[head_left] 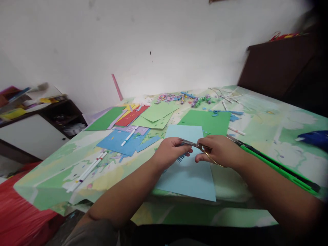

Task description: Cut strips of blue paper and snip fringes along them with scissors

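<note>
My right hand [220, 148] grips a pair of scissors [192, 143] by its gold-coloured handles, the blades pointing left. Between the fingers of my left hand [166, 150] is a small blue paper strip [180, 159] with fringe-like cuts along its lower side; most of it is hidden by the fingers. The blades reach to the left fingertips, and I cannot tell whether they are biting into the paper. Under both hands lies a light blue sheet of paper [191, 182], flat on the patterned tablecloth.
A green cutter-like tool [278, 167] lies beside my right forearm. Green [210, 119], red [132, 115] and blue [112, 141] sheets are spread around. White markers [88, 171] lie at left. Curled paper pieces [202, 100] sit near the wall. A dark cabinet [276, 68] stands at right.
</note>
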`<state>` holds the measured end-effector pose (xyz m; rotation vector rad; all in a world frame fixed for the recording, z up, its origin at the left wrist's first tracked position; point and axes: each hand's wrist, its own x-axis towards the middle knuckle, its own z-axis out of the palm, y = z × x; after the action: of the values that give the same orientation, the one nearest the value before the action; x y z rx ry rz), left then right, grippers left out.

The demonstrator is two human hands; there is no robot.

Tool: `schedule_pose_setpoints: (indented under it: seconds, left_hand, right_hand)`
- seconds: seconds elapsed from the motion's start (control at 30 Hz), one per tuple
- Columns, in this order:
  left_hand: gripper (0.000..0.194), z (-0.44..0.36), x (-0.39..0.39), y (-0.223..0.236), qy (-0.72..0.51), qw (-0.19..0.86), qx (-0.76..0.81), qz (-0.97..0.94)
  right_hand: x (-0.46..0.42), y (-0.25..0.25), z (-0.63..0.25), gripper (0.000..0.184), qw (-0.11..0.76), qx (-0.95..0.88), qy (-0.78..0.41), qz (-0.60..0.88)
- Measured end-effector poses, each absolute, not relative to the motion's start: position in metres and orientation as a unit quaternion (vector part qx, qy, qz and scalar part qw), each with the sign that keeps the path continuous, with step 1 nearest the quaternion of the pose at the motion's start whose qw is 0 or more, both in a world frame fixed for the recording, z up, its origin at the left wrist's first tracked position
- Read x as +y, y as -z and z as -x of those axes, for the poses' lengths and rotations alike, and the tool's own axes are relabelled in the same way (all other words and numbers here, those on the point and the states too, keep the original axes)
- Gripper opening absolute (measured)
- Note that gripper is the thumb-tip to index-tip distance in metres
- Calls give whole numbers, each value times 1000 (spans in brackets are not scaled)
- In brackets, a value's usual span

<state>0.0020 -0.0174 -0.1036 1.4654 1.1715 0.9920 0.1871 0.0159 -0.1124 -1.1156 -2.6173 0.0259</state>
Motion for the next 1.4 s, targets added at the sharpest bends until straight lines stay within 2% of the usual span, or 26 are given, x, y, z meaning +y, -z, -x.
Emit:
schedule_pose_setpoints:
  seconds: [0.13, 0.33, 0.47, 0.63, 0.8, 1.17, 1.4]
  left_hand:
    - [13, 0, -18, 105, -389, 462, 494, -626]
    - [20, 2, -17, 110, -379, 500, 476, -616]
    - [14, 2, -20, 107, -380, 485, 496, -612]
    - [17, 3, -27, 100, -381, 445, 506, -632]
    - [19, 4, -30, 100, -359, 408, 524, -656]
    - [20, 2, -32, 102, -372, 412, 520, -649]
    - [19, 3, -35, 104, -383, 406, 513, -653]
  right_hand:
    - [17, 115, -190, 44, 155, -904, 12, 398]
    - [14, 117, -191, 42, 148, -892, 10, 428]
    - [10, 115, -189, 37, 139, -891, -58, 429]
    - [7, 114, -188, 31, 127, -911, -138, 368]
    - [6, 116, -186, 33, 139, -911, -145, 360]
    - [1, 112, -185, 40, 142, -913, -119, 363]
    - [1, 116, -187, 56, 156, -922, -115, 334]
